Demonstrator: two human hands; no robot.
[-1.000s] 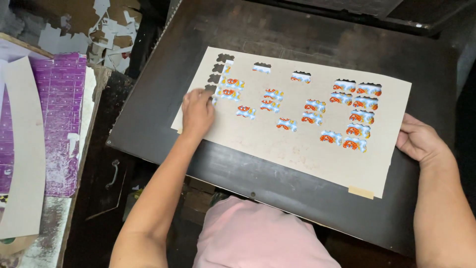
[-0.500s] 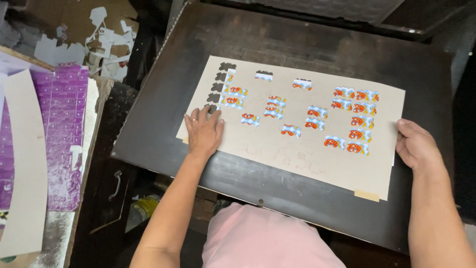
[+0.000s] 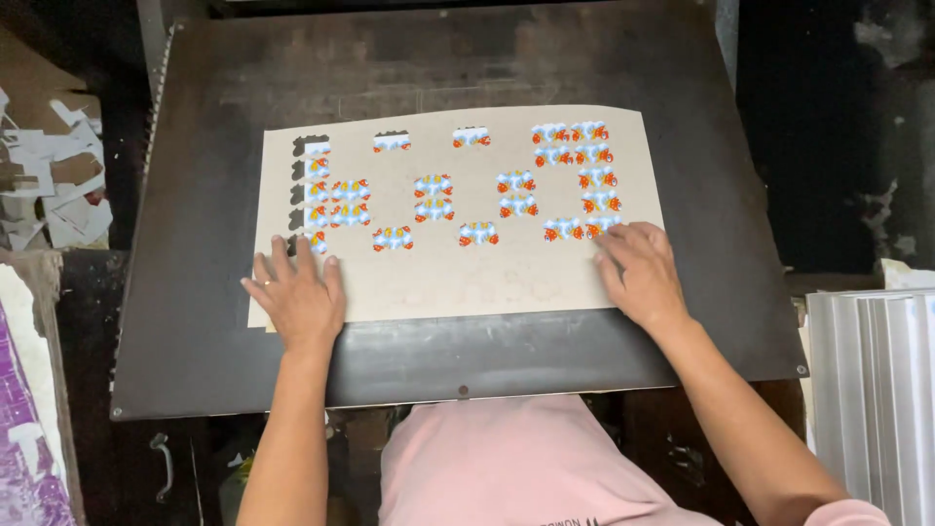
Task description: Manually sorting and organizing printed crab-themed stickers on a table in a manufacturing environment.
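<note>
A tan cardboard sheet (image 3: 458,268) lies flat on a dark metal plate (image 3: 740,292), with its long edge running from one hand to the other. Small colourful printed shapes (image 3: 433,195) in orange, blue and white cover its upper half in loose groups, and a column of dark cut-out holes (image 3: 302,180) runs down the edge just above the left fingers.

The left hand (image 3: 297,297) rests palm down on the near left corner of the sheet, its fingers spread apart and flat, gripping nothing. The tips lie just below the lowest printed shapes in the left column. The right hand (image 3: 638,273) rests palm down on the near right part of the sheet, fingers slightly apart and flat too, the tips touching or just beside the printed shapes nearest them.

Below both wrists the bare front strip of the plate shows. Beyond the left forearm lies a purple printed sheet (image 3: 24,448), with paper scraps (image 3: 58,185) further up. To the outside of the right forearm stands a stack of white sheets (image 3: 872,390). A pink shirt (image 3: 526,463) fills the space between the 2 forearms.
</note>
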